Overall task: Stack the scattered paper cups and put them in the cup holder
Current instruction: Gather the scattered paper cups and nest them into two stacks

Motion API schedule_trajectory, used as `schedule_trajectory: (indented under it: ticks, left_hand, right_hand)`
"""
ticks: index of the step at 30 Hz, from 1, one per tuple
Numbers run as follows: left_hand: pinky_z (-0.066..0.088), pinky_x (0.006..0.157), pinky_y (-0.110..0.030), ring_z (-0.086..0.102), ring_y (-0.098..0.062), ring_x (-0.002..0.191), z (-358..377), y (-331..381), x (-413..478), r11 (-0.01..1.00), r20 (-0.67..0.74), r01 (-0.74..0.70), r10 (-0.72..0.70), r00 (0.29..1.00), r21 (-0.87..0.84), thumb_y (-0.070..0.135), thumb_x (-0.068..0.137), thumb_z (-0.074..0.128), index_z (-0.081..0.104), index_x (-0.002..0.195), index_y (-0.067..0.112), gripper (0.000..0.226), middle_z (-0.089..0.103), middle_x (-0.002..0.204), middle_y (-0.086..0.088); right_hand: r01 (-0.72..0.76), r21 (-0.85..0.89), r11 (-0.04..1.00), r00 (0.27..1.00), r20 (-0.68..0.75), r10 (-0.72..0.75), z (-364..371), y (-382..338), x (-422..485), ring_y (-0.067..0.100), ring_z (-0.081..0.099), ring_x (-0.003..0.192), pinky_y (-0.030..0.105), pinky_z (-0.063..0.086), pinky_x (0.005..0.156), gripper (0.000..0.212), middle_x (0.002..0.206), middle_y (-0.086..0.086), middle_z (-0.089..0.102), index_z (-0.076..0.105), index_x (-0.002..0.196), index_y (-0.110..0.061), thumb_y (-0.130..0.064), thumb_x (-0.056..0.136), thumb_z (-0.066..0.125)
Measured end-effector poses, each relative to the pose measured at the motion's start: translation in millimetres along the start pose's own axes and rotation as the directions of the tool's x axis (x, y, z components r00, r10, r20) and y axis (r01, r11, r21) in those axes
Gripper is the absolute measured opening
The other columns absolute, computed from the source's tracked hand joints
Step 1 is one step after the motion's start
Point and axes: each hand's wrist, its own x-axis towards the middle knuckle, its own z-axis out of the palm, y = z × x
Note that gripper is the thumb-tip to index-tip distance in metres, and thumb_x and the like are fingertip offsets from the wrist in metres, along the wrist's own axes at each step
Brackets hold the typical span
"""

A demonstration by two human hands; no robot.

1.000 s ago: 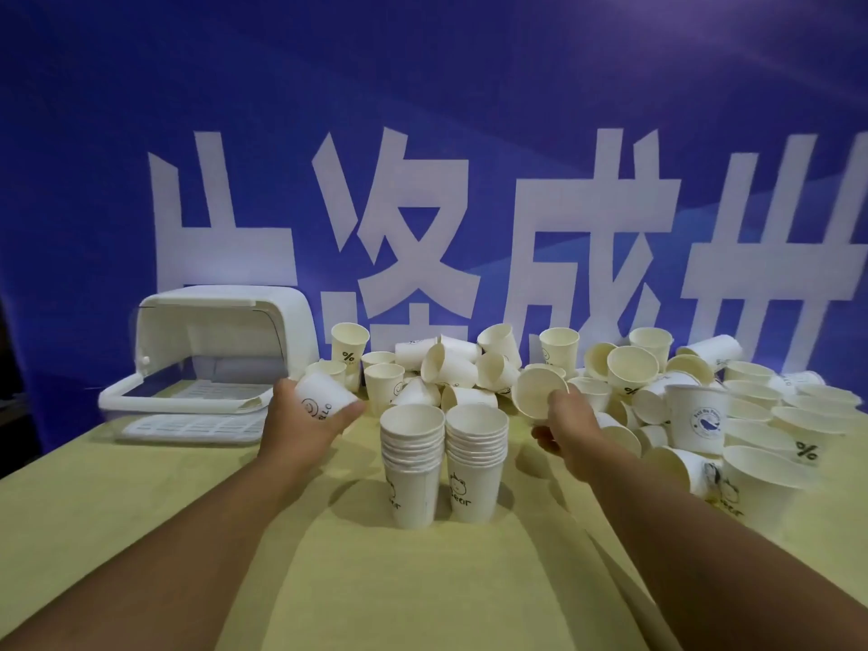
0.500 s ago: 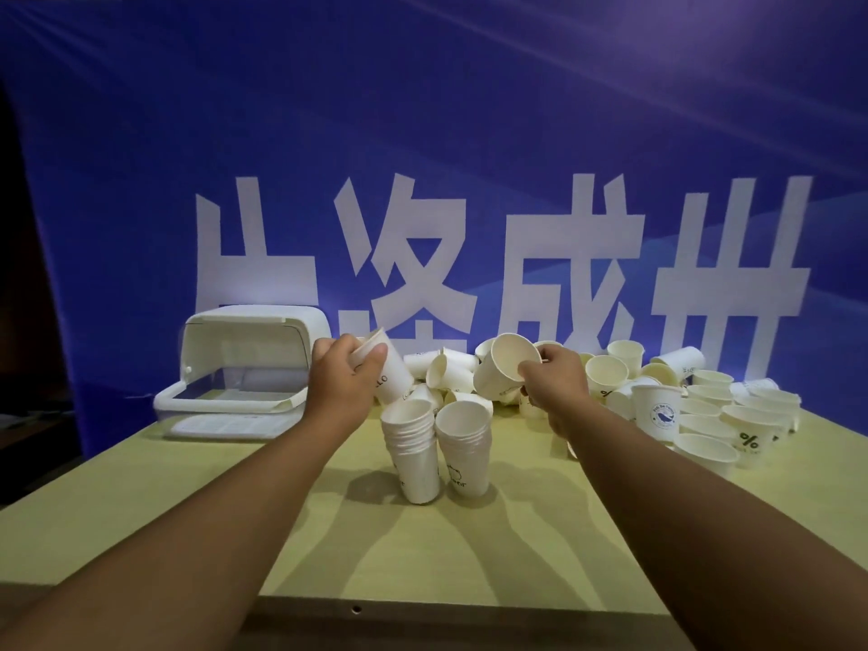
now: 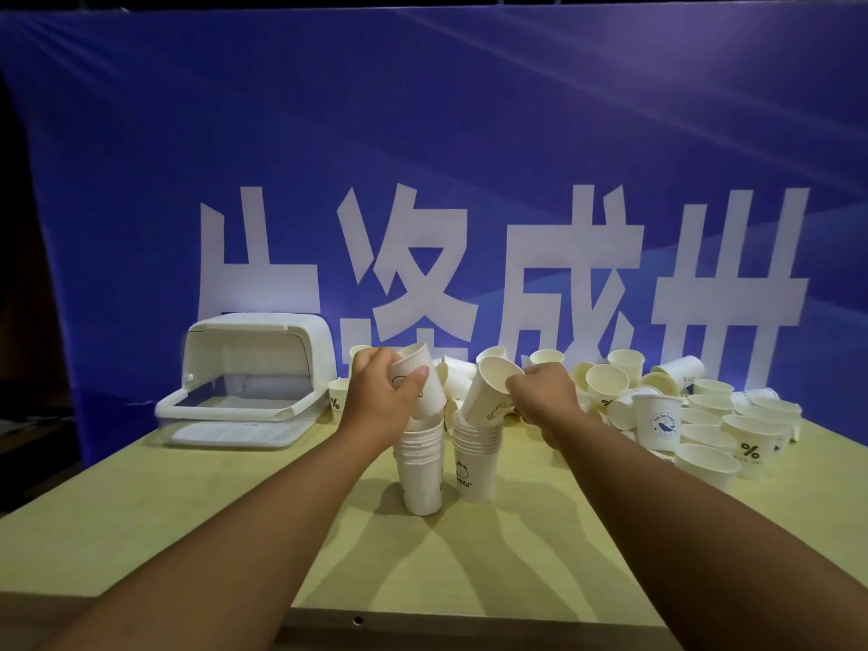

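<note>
Two tilted paper cups (image 3: 418, 385) we are holding over the centre-frame stacks (image 3: 420, 467), left hand (image 3: 380, 401) and right hand (image 3: 545, 397) fingers clamped on them; levelling next.

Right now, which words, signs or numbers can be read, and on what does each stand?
"%": on the cup beside the cup holder and the cup at far right.
"ear" (start hidden): on the lowest cup of the right stack.
Too small: ring text on the blue-logo cup.
Not readable: four white characters on the banner.
</note>
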Motion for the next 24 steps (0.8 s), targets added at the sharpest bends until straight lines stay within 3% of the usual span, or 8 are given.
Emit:
schedule_trajectory:
  ticks: [3,6,10,13,15,18,21,24]
  left_hand:
    - [0.041,0.078,-0.025,0.052,-0.016,0.098,5.5,-2.0,-1.6,0.998,0.086,-0.011,0.005,0.996,0.064,0.038,0.093,0.068,0.055,0.1,0.02,0.024,0.046,0.122,0.004]
    - [0.041,0.067,-0.023,0.054,-0.015,0.094,7.8,-9.4,-5.2,0.997,0.105,0.024,-0.032,0.994,0.076,0.037,0.087,0.075,0.051,0.102,0.024,0.031,0.05,0.118,0.004]
    - [0.053,0.091,-0.037,0.056,-0.02,0.115,7.7,-22.6,-5.3,0.981,0.196,0.18,-0.162,0.967,-0.074,0.046,0.079,0.081,0.042,0.131,0.031,0.066,0.05,0.134,0.004]
    - [0.049,0.096,-0.037,0.055,-0.018,0.116,5.7,-29.4,-8.0,0.969,0.322,0.244,-0.219,0.921,-0.038,0.055,0.073,0.083,0.037,0.144,0.029,0.088,0.051,0.13,0.006]
    - [0.053,0.089,-0.033,0.06,-0.012,0.108,6.8,-34.8,-12.9,0.975,0.391,0.221,-0.209,0.896,0.015,0.049,0.071,0.087,0.048,0.138,0.027,0.08,0.059,0.123,0.011]
    - [0.06,0.084,-0.042,0.064,-0.007,0.097,13.1,-47.1,-17.2,0.975,0.424,0.222,-0.204,0.882,0.009,0.044,0.07,0.088,0.06,0.125,0.029,0.064,0.067,0.107,0.014]
    - [0.061,0.084,-0.043,0.065,-0.006,0.097,17.6,-51.9,-16.2,0.974,0.419,0.225,-0.196,0.886,-0.018,0.043,0.069,0.089,0.061,0.122,0.032,0.061,0.068,0.107,0.016]
    - [0.055,0.087,-0.03,0.062,-0.004,0.104,19.2,-52.3,-19.4,0.98,0.42,0.195,-0.164,0.893,-0.031,0.049,0.076,0.084,0.052,0.125,0.039,0.059,0.063,0.111,0.022]
  right_hand:
    - [-0.048,-0.021,0.999,0.999,0.001,0.048,4.9,1.1,4.8,0.024,0.064,0.088,0.029,0.056,0.064,0.025,0.098,0.009,0.062,0.059,0.112,-0.007,-0.009,0.088,0.065]
    - [-0.072,-0.043,0.997,0.996,0.051,0.074,9.0,3.5,7.5,0.022,0.065,0.086,0.027,0.053,0.061,0.031,0.101,0.008,0.063,0.056,0.117,-0.01,-0.022,0.09,0.068]
    - [0.072,-0.072,0.995,0.991,0.123,-0.062,12.4,9.4,8.3,0.022,0.065,0.095,0.037,0.057,0.078,0.04,0.113,0.004,0.068,0.065,0.117,-0.015,-0.043,0.089,0.067]
    - [0.118,-0.168,0.979,0.958,0.28,-0.067,17.9,17.9,3.0,0.025,0.059,0.112,0.036,0.051,0.085,0.067,0.134,0.005,0.059,0.056,0.14,-0.017,-0.054,0.086,0.07]
    - [0.152,-0.193,0.969,0.942,0.325,-0.083,21.7,24.8,-0.8,0.025,0.058,0.117,0.039,0.051,0.094,0.072,0.139,0.005,0.058,0.054,0.142,-0.018,-0.057,0.084,0.069]
    - [0.206,-0.231,0.951,0.944,0.303,-0.131,24.3,31.0,-5.3,0.025,0.056,0.122,0.036,0.049,0.095,0.071,0.141,0.005,0.057,0.052,0.143,-0.019,-0.057,0.085,0.069]
    - [0.223,-0.219,0.95,0.939,0.311,-0.148,26.5,34.9,-5.8,0.024,0.055,0.125,0.035,0.048,0.093,0.074,0.144,0.004,0.054,0.05,0.144,-0.021,-0.061,0.085,0.068]
    - [0.217,-0.171,0.961,0.942,0.295,-0.16,24.7,42.6,-5.2,0.025,0.054,0.126,0.037,0.047,0.093,0.073,0.145,0.004,0.053,0.046,0.146,-0.023,-0.067,0.089,0.058]
